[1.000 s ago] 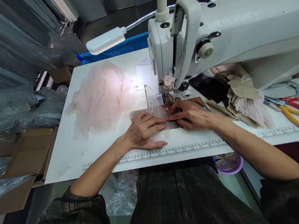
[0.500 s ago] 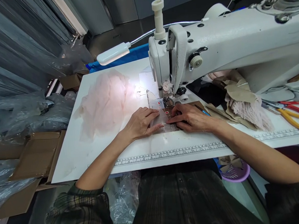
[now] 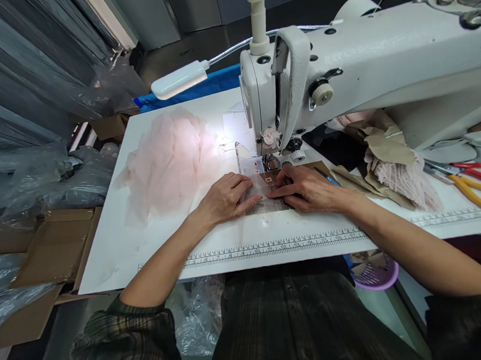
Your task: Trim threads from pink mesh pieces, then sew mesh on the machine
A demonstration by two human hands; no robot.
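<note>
On the far left of the worktop [image 3: 118, 252] lies a loose heap of pale pink tulle [image 3: 166, 157], put aside where it stays under the light but does not come near the needle. The lamp [image 3: 176, 79] on its bending neck hangs over it and throws a bright spot toward the presser foot, so that I see the seam line well. My left hand [image 3: 224, 200] lies flat and spread, palm down, with the fingers pressing on the thin sheer piece [image 3: 261, 192] to keep it smooth and stop it from sliding. This piece lies on a brown template [image 3: 280, 202] just in front of the presser foot [image 3: 271, 162] of the sewing machine [image 3: 340, 76], near the middle of the worktop. My right hand [image 3: 306, 188] also lies flat on it, fingers together and pointing left, their tips almost meeting the left hand, I think to guide the edge straight. A printed ruler strip [image 3: 277, 245] runs along the near edge. To the right lie brown paper scraps and pink netting [image 3: 395, 170], and far right the scissors [image 3: 468, 179], in easy reach but well apart from my hands.
</note>
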